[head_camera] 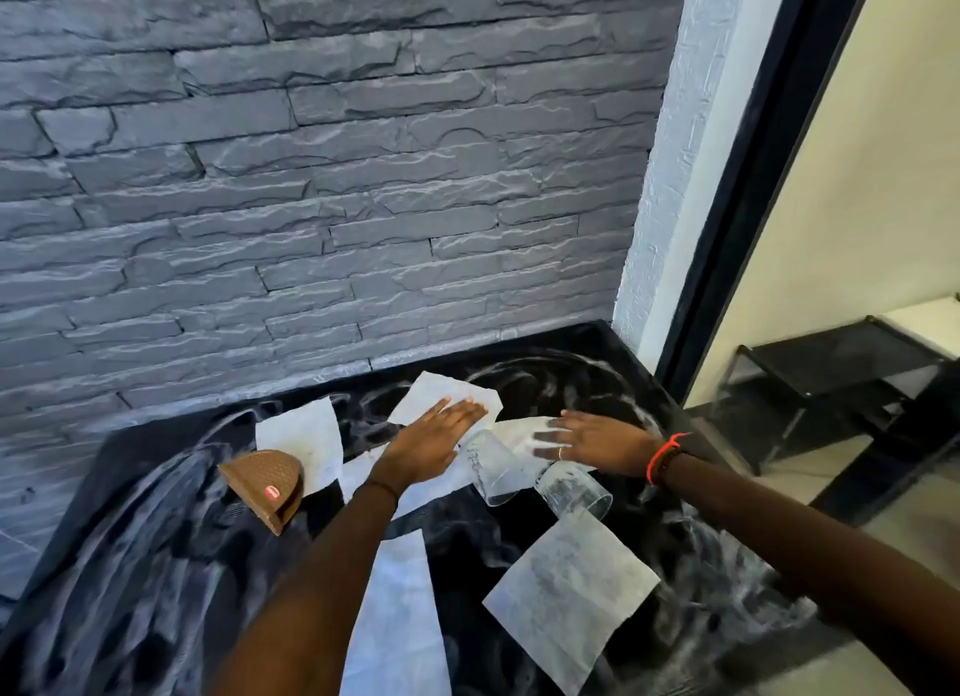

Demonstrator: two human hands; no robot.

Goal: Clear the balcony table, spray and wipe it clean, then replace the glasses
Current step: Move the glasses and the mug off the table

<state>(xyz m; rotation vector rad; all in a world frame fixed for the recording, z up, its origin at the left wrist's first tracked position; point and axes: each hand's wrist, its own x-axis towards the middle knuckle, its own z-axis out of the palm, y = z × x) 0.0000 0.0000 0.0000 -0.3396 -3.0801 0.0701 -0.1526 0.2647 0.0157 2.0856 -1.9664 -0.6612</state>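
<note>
The black table (156, 565) is streaked with white smears. Two clear glasses lie on their sides near its middle: one (493, 472) on the left, the other (574, 492) to its right. Several white paper sheets are scattered around them. My left hand (434, 443) lies flat, fingers straight, on the far sheet (441, 391). My right hand (592, 438), fingers spread, hovers over or touches another sheet (519, 433) just behind the glasses. Neither hand holds a glass.
A brown wedge-shaped holder (262, 485) with a red label stands left of my left arm. More sheets lie at the front (569, 599) and under my left arm (400, 617). A grey stone wall (311, 175) backs the table. A black rack (831, 368) stands indoors at right.
</note>
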